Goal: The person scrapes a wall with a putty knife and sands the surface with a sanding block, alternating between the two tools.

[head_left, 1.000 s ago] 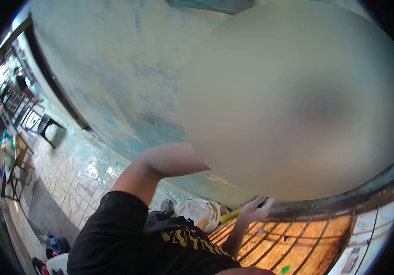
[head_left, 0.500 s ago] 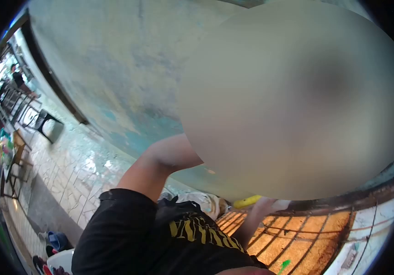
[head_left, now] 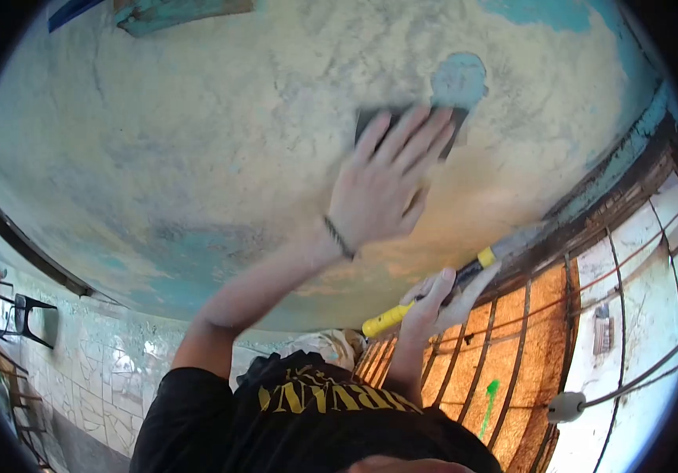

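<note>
My left hand, with a dark bracelet at the wrist, presses a dark sheet of sandpaper against the patchy painted wall. Its fingers lie flat over the sheet, slightly blurred. Just above them is a light-blue bare patch on the wall. Lower right, my right hand is wrapped around a scraper with a yellow and black handle. The scraper's pale blade points up and right, close to the wall's lower edge.
Right of my body is a barred window grille with an orange panel behind it. A cable with a grey-white fitting hangs at the right. A dark stool stands on the tiled floor at far left.
My view has turned toward the wall. My left hand, earlier hidden by a large blur, now shows on the sandpaper. The scraper and its blade are now more fully visible.
</note>
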